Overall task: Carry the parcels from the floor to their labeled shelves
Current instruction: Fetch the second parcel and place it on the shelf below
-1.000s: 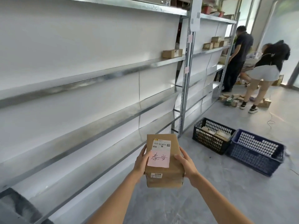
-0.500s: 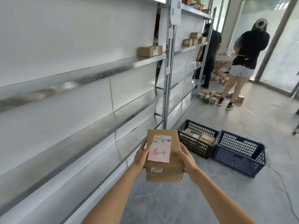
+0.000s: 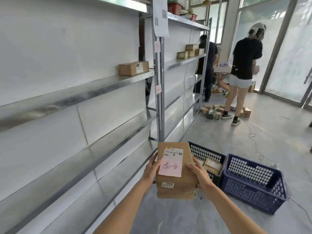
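I hold a brown cardboard parcel (image 3: 175,184) in front of me at waist height, over the floor beside the shelving. A pink handwritten note and a white barcode label sit on its top face. My left hand (image 3: 152,169) grips its left side and my right hand (image 3: 200,176) grips its right side. The metal shelves (image 3: 94,88) run along my left, with pink labels on the upright post (image 3: 158,88). One parcel (image 3: 133,68) lies on the upper shelf near the post. Several more parcels (image 3: 190,51) stand on the far bay's shelf.
A black crate (image 3: 203,153) with parcels and a blue crate (image 3: 253,181) stand on the floor just right of the box. Loose parcels (image 3: 212,112) lie farther down the aisle by two persons (image 3: 243,73). A thin cable (image 3: 253,137) trails across the grey floor.
My view has swung to the right along the shelving and moved nearer the crates. The parcel stays held in both hands. The person in shorts has straightened up and stepped.
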The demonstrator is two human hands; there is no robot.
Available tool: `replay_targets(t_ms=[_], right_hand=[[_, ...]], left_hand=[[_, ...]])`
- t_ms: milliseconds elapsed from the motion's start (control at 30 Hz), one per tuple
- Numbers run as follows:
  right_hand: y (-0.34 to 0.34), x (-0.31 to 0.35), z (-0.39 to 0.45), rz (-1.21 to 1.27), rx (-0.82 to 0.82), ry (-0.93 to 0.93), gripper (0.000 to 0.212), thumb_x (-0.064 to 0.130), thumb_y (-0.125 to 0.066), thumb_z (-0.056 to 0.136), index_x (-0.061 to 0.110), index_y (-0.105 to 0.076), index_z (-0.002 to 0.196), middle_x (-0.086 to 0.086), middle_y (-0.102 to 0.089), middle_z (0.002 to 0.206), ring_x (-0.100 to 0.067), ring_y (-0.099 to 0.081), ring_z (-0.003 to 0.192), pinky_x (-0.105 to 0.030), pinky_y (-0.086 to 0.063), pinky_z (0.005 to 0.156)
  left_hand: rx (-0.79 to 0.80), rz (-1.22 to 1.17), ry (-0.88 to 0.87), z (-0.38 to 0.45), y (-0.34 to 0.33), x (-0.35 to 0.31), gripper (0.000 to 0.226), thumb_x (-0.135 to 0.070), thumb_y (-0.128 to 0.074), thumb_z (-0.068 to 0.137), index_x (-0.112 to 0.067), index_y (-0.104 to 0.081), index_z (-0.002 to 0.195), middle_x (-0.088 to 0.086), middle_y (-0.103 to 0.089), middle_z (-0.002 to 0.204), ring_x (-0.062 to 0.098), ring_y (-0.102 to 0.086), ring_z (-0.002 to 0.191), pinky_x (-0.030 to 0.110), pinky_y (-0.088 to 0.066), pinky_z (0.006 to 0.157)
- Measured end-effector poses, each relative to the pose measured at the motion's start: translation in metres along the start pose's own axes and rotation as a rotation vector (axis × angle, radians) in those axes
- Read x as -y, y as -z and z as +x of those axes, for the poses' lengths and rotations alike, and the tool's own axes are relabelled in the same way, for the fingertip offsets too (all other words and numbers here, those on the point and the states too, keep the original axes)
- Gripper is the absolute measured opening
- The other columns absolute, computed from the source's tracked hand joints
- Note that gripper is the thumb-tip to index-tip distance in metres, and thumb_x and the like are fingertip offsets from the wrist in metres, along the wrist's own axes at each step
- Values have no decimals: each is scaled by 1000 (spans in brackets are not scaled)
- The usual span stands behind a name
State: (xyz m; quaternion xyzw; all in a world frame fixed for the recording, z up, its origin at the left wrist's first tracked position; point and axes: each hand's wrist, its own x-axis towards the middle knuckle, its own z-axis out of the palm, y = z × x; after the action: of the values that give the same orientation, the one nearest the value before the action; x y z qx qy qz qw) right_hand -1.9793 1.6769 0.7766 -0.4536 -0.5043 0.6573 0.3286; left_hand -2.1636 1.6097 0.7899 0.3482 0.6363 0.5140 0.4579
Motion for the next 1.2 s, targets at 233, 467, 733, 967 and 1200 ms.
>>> replay_targets(t_ms=[233, 467, 733, 967, 1200], right_hand=[[57, 66, 113, -35, 68, 42, 47, 29, -57, 88, 35, -44, 133, 7, -65, 102, -12, -62, 88, -28, -46, 58], [69, 90, 223, -41, 148, 24, 46, 31, -58, 86, 42, -46, 129, 11, -64, 102, -9, -60, 91, -32, -47, 61], [52, 116, 369, -66, 247, 8, 31, 33, -61, 84, 43, -55, 113, 6, -69, 100, -14, -64, 90, -25, -49, 57], [25, 144, 493, -141, 441, -70, 33, 27, -63, 82, 27, -61, 114, -6, -72, 100, -24, -67, 93, -33, -54, 75], [-6, 159, 564, -209, 787, -233, 48, 39, -65, 72, 25, -59, 117, -8, -74, 97, -21, -71, 78, -28, -56, 61]], left_hand=[[-68, -43, -35, 111, -51, -49, 46, -35, -51, 93, -35, -43, 138, 5, -69, 117, 8, -65, 89, 25, -51, 66], [-154, -101, 16, 208, -55, -61, 50, -53, -59, 77, -51, -46, 125, -15, -76, 90, 3, -69, 84, 29, -51, 63], [-247, -123, 23, 336, -33, -82, 41, -39, -51, 92, -39, -43, 132, -6, -72, 100, 9, -63, 89, 32, -50, 69], [-383, -216, 99, 423, 12, -98, 45, -47, -54, 88, -31, -44, 128, 4, -61, 120, 24, -56, 108, 50, -54, 80], [-556, -288, 238, 460, 47, -90, 52, -53, -56, 82, -12, -62, 113, 12, -64, 104, 25, -56, 97, 35, -51, 66]])
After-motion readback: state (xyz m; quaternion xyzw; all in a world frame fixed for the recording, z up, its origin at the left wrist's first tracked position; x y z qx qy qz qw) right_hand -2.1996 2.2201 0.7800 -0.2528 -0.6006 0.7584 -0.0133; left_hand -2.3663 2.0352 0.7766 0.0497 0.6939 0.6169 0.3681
